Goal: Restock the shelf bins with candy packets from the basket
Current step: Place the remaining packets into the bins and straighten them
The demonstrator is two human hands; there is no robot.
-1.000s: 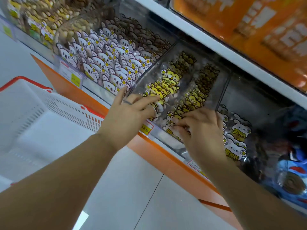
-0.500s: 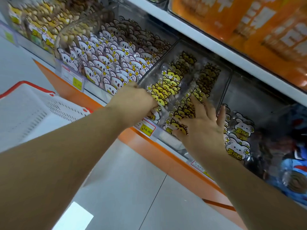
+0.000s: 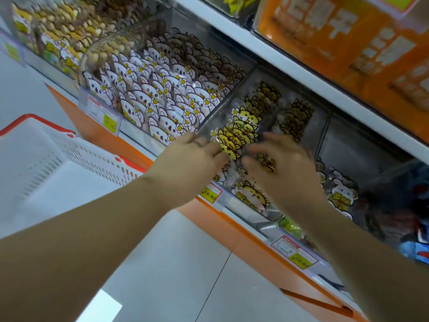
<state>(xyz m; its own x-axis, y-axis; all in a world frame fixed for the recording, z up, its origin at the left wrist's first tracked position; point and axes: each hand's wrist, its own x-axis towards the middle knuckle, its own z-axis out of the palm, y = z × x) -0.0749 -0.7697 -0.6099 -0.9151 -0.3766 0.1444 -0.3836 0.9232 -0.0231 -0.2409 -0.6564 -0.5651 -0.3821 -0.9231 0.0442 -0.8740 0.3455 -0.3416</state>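
A clear shelf bin [image 3: 321, 126] holds rows of yellow cat candy packets [image 3: 242, 127]. My left hand [image 3: 190, 163] reaches in from the left, its fingers pressing against the front of the left row. My right hand [image 3: 285, 168] is blurred, with fingers spread and extended over the right row; one yellow packet [image 3: 267, 161] lies against its thumb side. The white basket [image 3: 97, 159] with a red rim sits lower left, and I see no packets inside it.
To the left, a bin is full of white koala packets [image 3: 162, 101]. The bin on the right holds a few white bunny packets [image 3: 343, 194]. Price tags [image 3: 210, 196] hang on the shelf edge. Orange boxes [image 3: 348, 43] fill the shelf above. Pale floor tiles [image 3: 176, 263] lie below.
My left hand slid right along the bin front to the yellow packets. My right hand rose and closed in toward the left hand over the same rows.
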